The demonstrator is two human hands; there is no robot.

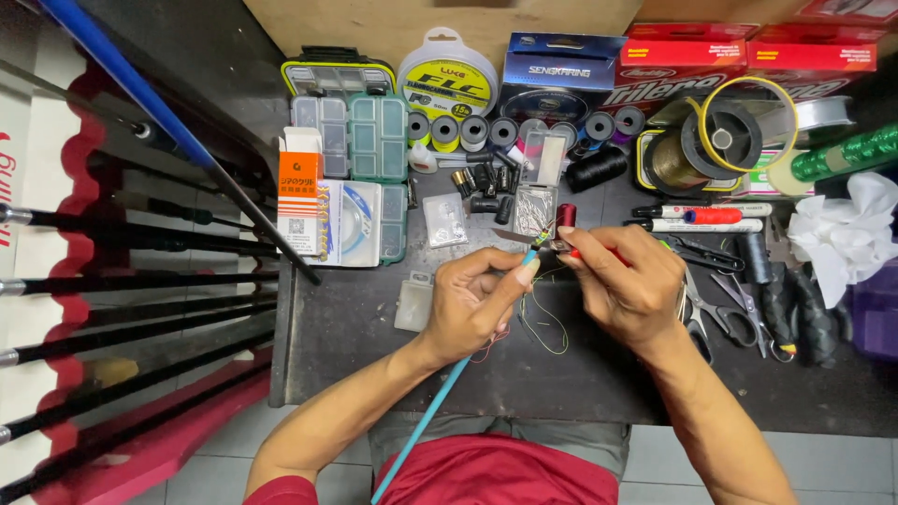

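Turquoise rod blank point(440, 393) runs diagonally from the lower edge up to the centre of the black worktable point(374, 346). Left hand point(472, 304) is closed around the rod just below its tip, thumb and forefinger pinched tight on it. Right hand point(622, 281) meets the tip from the opposite side, fingertips pressed together on a small red-handled tool point(572, 251) held against the rod end. Yellow-green thread point(545, 323) loops loosely on the tabletop between both wrists. Scissors point(725, 313) lie just beside the right hand. Thread spools point(486, 129) stand in a row farther back, near green compartment boxes point(377, 140). Dark rods point(131, 281) rest well apart on the left.
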